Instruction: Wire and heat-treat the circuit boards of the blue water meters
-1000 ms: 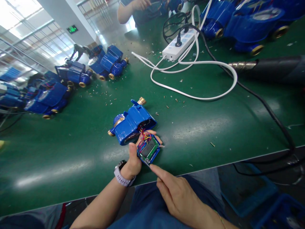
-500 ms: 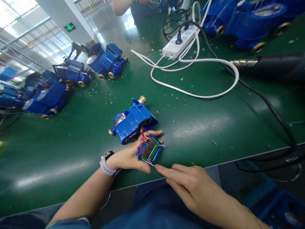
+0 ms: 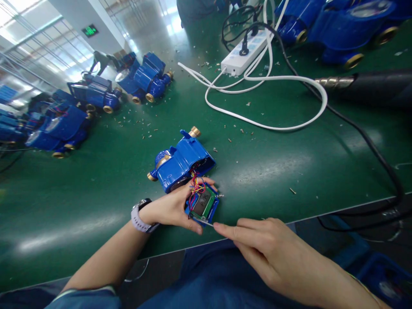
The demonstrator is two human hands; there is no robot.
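Note:
My left hand (image 3: pixel 176 209), with a watch on its wrist, is closed around a blue cover holding a green circuit board (image 3: pixel 211 205) with a dark display. Red, yellow and black wires run from the board to a blue water meter (image 3: pixel 180 161) with brass ends, lying on the table just beyond my fingers. My right hand (image 3: pixel 262 242) grips a thin metal tool (image 3: pixel 208 223), its index finger stretched along it. The tool's tip is at the board's near edge; its handle is hidden in my palm.
Several more water meters (image 3: pixel 146 79) stand at the far left, others (image 3: pixel 344 30) at the far right. A white power strip (image 3: pixel 241 58) with looped cables lies at the back. A black tool with a metal nozzle (image 3: pixel 334 81) is at the right. Small bits litter the green table (image 3: pixel 106 184).
The view has shifted slightly. My left fingertips have drawn in closer around the board, and my right hand has moved a little to the right with the tool still at the board's edge.

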